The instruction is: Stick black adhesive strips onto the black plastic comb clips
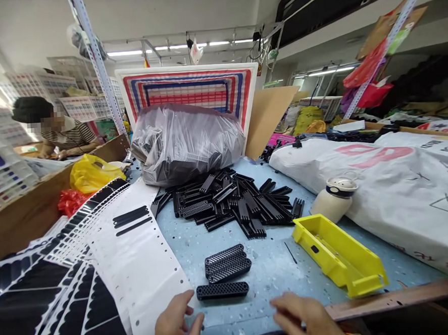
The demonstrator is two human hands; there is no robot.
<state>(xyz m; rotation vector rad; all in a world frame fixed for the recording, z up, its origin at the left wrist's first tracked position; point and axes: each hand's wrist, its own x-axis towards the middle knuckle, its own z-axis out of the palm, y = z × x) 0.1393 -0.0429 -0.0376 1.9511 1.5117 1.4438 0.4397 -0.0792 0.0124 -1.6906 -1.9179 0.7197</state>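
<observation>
My left hand [175,324] is at the table's front edge, thumb and index finger apart and nothing between them. Just beyond its fingertips lies a single black plastic bar [222,291] with a lattice face. Behind that bar, several similar lattice bars [228,264] sit side by side, touching. My right hand [307,316] hovers at the front edge on the right, fingers loosely bent and apart, holding nothing. Left of my left hand, a white backing sheet [147,273] carries a few narrow black strips [132,218] near its top. A heap of black plastic bars [233,200] spreads across the table's middle.
A yellow bin [339,256] stands at right, beside a cream bottle [334,201] and large white sack [380,178]. Behind the heap is a filled plastic bag [188,144] before a striped-lined crate [188,73]. Black sticker sheets [28,311] lie left. A person [64,126] works far left.
</observation>
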